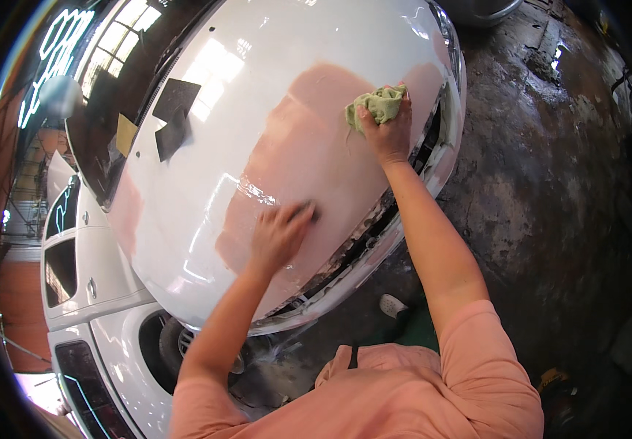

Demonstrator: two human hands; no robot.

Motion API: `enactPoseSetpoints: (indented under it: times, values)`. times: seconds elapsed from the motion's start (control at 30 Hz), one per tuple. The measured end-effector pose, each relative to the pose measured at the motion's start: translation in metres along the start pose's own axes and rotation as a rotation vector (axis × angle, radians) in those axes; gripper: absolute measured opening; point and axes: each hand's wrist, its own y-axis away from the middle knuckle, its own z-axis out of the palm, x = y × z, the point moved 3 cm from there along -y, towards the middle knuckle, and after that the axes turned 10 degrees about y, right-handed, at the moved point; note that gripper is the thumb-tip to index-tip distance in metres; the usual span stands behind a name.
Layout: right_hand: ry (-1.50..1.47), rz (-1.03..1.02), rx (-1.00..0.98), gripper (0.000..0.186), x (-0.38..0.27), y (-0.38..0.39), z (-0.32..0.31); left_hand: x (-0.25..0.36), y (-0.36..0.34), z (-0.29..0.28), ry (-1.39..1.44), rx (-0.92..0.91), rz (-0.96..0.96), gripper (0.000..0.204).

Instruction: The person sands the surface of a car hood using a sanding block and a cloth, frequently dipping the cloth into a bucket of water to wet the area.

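A white car hood [279, 44] lies before me, with a broad pinkish-brown patch [301, 132] on its paint and a wet sheen near the middle. My left hand [278, 235] presses on the hood at the lower part of this patch. Its fingers close over a small dark piece [315, 213] that looks like sandpaper; most of it is hidden under the hand. Near the hood's front edge, my right hand [390, 137] grips a crumpled light green cloth [379, 104] at the patch's upper right.
Two dark sheets [177, 101], like sandpaper, lie towards the windshield, with a tan piece [126, 134] beside them. An open gap [360, 249] runs along the hood's front edge. Another white vehicle [111, 322] stands at left. Dark, stained floor [543, 183] stretches to the right.
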Motion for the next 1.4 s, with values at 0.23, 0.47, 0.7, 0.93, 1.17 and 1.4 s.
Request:
enactPoseSetpoints:
  times: [0.23, 0.47, 0.7, 0.93, 1.17, 1.4]
  values:
    - [0.016, 0.0, 0.01, 0.07, 0.008, 0.006, 0.009, -0.02, -0.118, 0.008, 0.106, 0.116, 0.062, 0.041]
    - [0.002, -0.015, -0.016, 0.07, -0.004, 0.002, 0.002, -0.014, 0.004, -0.006, 0.027, -0.036, -0.004, 0.05]
    - [0.049, -0.062, 0.001, 0.061, -0.005, 0.003, 0.002, -0.04, -0.099, -0.003, 0.147, 0.116, -0.06, 0.043]
    - [0.082, -0.08, 0.009, 0.068, 0.003, 0.001, 0.004, -0.015, 0.008, -0.009, 0.086, 0.029, -0.058, 0.054]
    - [0.052, -0.05, -0.024, 0.07, 0.001, 0.006, 0.007, -0.047, -0.089, -0.007, 0.173, 0.181, -0.015, 0.04]
    - [0.089, -0.052, 0.008, 0.07, 0.007, -0.002, 0.005, -0.026, 0.019, -0.016, 0.084, 0.056, -0.041, 0.047]
